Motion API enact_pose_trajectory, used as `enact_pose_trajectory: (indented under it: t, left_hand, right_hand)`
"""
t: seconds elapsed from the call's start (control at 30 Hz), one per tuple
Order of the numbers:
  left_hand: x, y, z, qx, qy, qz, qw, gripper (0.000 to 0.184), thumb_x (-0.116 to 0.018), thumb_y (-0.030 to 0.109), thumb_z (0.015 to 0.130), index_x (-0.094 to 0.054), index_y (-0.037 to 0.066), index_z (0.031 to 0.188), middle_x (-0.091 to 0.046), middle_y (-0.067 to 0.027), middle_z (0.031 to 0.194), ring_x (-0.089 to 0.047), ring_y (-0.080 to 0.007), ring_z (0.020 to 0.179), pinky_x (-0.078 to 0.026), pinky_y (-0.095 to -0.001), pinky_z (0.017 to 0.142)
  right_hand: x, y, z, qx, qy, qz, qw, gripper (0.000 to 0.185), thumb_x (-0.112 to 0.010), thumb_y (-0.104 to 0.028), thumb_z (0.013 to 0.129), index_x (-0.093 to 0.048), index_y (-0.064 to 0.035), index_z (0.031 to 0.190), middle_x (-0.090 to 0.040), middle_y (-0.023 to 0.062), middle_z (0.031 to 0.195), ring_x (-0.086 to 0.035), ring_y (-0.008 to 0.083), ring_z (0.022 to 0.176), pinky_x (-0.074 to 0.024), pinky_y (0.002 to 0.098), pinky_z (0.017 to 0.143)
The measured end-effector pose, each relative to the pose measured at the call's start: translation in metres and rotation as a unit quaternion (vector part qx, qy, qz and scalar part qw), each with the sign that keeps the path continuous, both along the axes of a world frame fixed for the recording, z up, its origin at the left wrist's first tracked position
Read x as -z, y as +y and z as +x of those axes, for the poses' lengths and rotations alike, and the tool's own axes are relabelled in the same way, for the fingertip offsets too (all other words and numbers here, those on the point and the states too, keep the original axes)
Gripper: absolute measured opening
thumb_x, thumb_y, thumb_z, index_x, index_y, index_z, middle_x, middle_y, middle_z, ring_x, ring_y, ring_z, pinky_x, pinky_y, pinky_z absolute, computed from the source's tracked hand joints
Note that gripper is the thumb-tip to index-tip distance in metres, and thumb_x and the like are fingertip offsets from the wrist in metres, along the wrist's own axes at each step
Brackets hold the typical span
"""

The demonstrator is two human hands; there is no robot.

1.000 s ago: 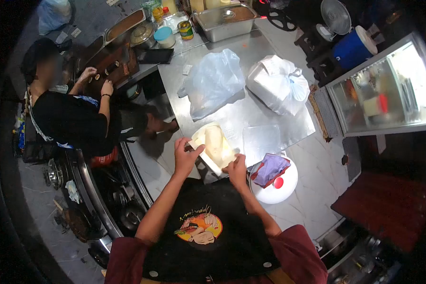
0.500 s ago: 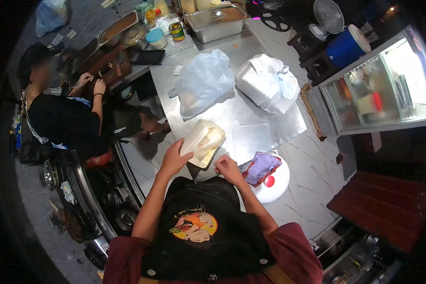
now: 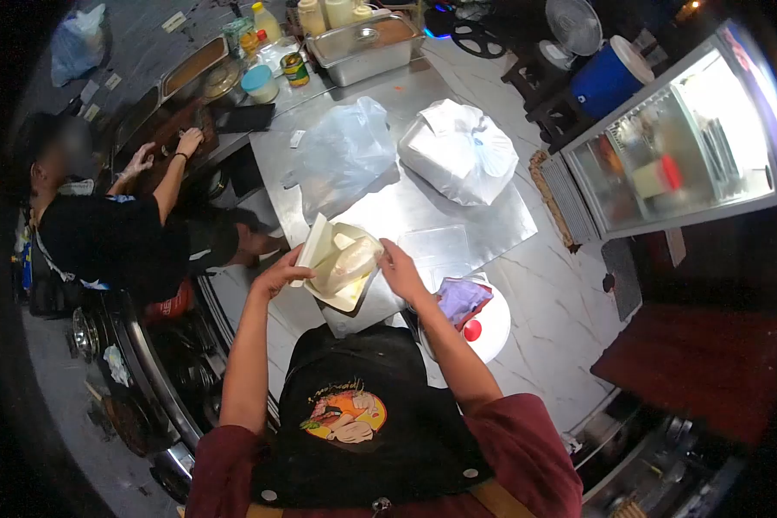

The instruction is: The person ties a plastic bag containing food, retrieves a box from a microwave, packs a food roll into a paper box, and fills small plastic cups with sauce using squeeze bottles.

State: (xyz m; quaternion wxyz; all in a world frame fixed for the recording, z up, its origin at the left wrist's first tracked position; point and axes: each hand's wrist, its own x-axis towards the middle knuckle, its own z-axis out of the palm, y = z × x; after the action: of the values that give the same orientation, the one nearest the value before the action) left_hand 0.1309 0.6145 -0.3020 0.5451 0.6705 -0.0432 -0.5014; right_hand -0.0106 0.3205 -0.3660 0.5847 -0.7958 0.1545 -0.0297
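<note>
One head view rn: L hand (image 3: 278,274) pinches a flat off-white plastic lid (image 3: 316,240), tilted up at the left of a cream rectangular plastic tub (image 3: 344,304). Pale, elongated, wrapped-looking lump (image 3: 354,261) is in or just above the tub, long axis slanting lower-left to upper-right. R hand (image 3: 401,269) is nearer, at its upper-right end; can't tell if it's gripping tbh.
</note>
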Motion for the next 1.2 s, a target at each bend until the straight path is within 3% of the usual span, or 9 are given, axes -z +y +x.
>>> enact_pose_trajectory:
  t: [0.1,0.27,0.4,0.5,0.63,0.77,0.9,1.13,1.2]
  left_hand:
    - [0.008,0.005,0.005,-0.001,-0.004,0.007,1.000,0.100,-0.083,0.022,0.076,-0.039,0.009,0.165,-0.057,-0.0083,0.153,-0.052,-0.0234,0.140,-0.043,-0.0386,0.113]
    - [0.037,0.024,0.022,-0.138,0.068,-0.019,0.988,0.063,-0.078,0.026,0.082,-0.061,0.006,0.138,-0.070,-0.0096,0.124,-0.067,-0.0249,0.115,-0.052,-0.0397,0.100]
    - [0.108,0.051,0.055,-0.138,0.074,0.049,0.987,0.071,-0.084,0.032,0.079,-0.063,0.009,0.142,-0.068,-0.0060,0.130,-0.059,-0.0225,0.131,-0.044,-0.0468,0.111]
    - [0.006,-0.007,0.053,-0.087,0.056,0.053,0.993,0.070,-0.090,0.036,0.078,-0.068,0.005,0.136,-0.071,-0.0071,0.124,-0.068,-0.0200,0.113,-0.055,-0.0429,0.093]
    - [-0.005,-0.031,0.067,-0.107,-0.127,0.143,0.976,0.061,-0.094,0.040,0.077,-0.076,0.003,0.122,-0.077,-0.0059,0.104,-0.072,-0.0158,0.092,-0.057,-0.0330,0.080]
    - [0.018,-0.039,0.077,-0.109,-0.249,0.170,0.947,0.055,-0.098,0.043,0.072,-0.082,0.003,0.106,-0.078,-0.0068,0.092,-0.073,-0.0143,0.084,-0.056,-0.0304,0.076]
    - [0.009,-0.034,0.065,-0.145,-0.340,0.181,0.911,0.047,-0.098,0.041,0.073,-0.083,0.005,0.099,-0.079,-0.0072,0.092,-0.072,-0.0151,0.083,-0.056,-0.0316,0.077]
    - [-0.014,-0.008,-0.006,-0.237,-0.426,0.176,0.855,0.069,-0.094,0.027,0.076,-0.067,0.003,0.135,-0.071,-0.0102,0.121,-0.073,-0.0229,0.099,-0.059,-0.0379,0.085]
    - [0.023,0.018,-0.027,-0.314,-0.295,0.090,0.898,0.069,-0.091,0.021,0.080,-0.063,0.004,0.140,-0.068,-0.0100,0.126,-0.072,-0.0217,0.099,-0.059,-0.0365,0.085]
  right_hand:
    - [0.010,0.009,-0.001,0.026,-0.013,0.002,1.000,0.036,-0.061,-0.018,0.105,-0.062,0.0027,0.136,-0.069,0.0256,0.126,-0.071,0.0378,0.110,-0.0581,0.0418,0.092]
    - [0.021,0.011,-0.016,0.046,0.020,-0.018,0.999,0.030,-0.058,-0.016,0.107,-0.067,0.0041,0.128,-0.072,0.0239,0.116,-0.075,0.0323,0.097,-0.0591,0.0389,0.087]
    - [0.024,0.017,-0.032,0.057,-0.038,-0.035,0.997,0.030,-0.056,-0.012,0.105,-0.068,0.0022,0.128,-0.071,0.0246,0.112,-0.070,0.0390,0.100,-0.0556,0.0448,0.091]
    - [0.011,0.022,-0.043,0.056,-0.038,-0.062,0.996,0.031,-0.054,-0.008,0.102,-0.069,0.0002,0.129,-0.069,0.0249,0.105,-0.066,0.0437,0.101,-0.0524,0.0494,0.092]
    - [0.001,0.030,-0.057,0.055,-0.036,-0.075,0.995,0.033,-0.054,-0.005,0.102,-0.068,-0.0020,0.131,-0.068,0.0258,0.104,-0.064,0.0444,0.099,-0.0520,0.0495,0.091]
    - [-0.009,0.039,-0.058,0.099,-0.035,-0.010,0.994,0.025,-0.062,-0.012,0.102,-0.068,-0.0002,0.124,-0.069,0.0179,0.097,-0.070,0.0261,0.092,-0.0561,0.0405,0.075]
    - [0.013,0.031,-0.042,0.071,0.020,0.013,0.997,0.026,-0.065,-0.016,0.103,-0.070,0.0013,0.122,-0.071,0.0149,0.092,-0.069,0.0204,0.084,-0.0560,0.0357,0.072]
    - [0.002,0.020,-0.026,0.021,0.013,-0.105,0.994,0.025,-0.066,-0.016,0.102,-0.077,0.0005,0.117,-0.076,0.0246,0.099,-0.075,0.0342,0.088,-0.0577,0.0396,0.081]
    - [-0.008,0.021,-0.031,0.012,0.021,-0.093,0.995,0.025,-0.065,-0.016,0.101,-0.076,0.0002,0.116,-0.074,0.0250,0.095,-0.072,0.0365,0.085,-0.0562,0.0417,0.079]
